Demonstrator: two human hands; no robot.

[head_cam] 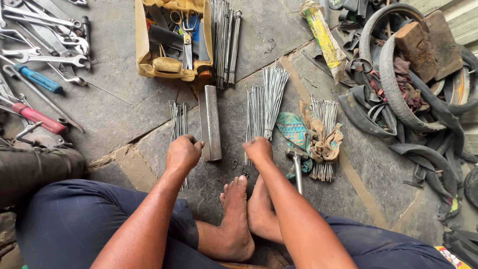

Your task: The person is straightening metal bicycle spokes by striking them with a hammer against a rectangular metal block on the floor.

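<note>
Sorting spokes beside the metal bar

The person sits on the stone floor [109, 114] with bare feet [239, 219] drawn in, just short of the metal bar [210, 122] that lies lengthwise between the two hands. The left hand [183, 153] rests just left of the bar's near end, fingers curled together over the near end of a small bundle of spokes [178, 119]. The right hand [258, 149] sits just right of the bar, fingers closed on the near ends of a bigger fanned bunch of spokes [266, 102]. To do this well, I judge each bunch should be held near its end with a firm, even grip so the thin wires stay parallel and none slide out, and the two lots kept apart on either side of the bar.

A hammer [297, 167] lies just right of the right hand, touching a rag [298, 132] with more spokes on it. Beyond the bar's far end stands a yellow tray [144, 55] holding scissors [186, 35] and dark tools, with a row of long rods against its right wall. Far left of the bar lie spanners [45, 40] and screwdrivers; far right, a heap of old tyres [398, 94] with a wooden block in it
</note>
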